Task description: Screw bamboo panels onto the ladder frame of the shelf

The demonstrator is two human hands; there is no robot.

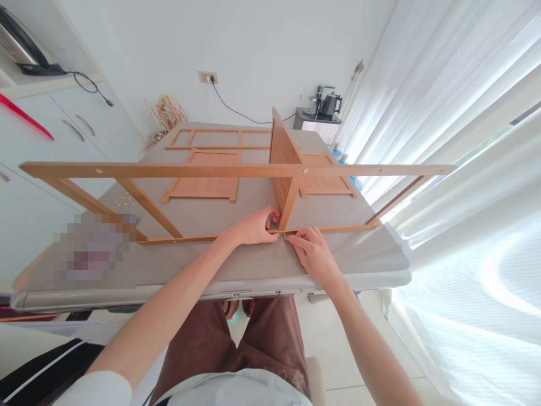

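A long wooden ladder-like frame (177, 170) stands on its edge across the table, with a wooden shelf panel (284, 144) set crosswise against its middle crosspiece. At the foot of that crosspiece, my left hand (253, 227) closes around the lower rail, thumb in front and fingers curled behind. Just right of it, my right hand (315, 254) pinches a small thin metal piece (284, 236) against the rail's near face. Its exact kind is too small to make out.
Behind the frame lie two flat wooden panels (211, 175), (327, 175) and another ladder-like frame (203, 131). Small loose pieces (125, 200) and a blurred-out patch (95, 251) are on the left of the table (203, 270). Kettles stand farther off; curtains (456, 113) hang at right.
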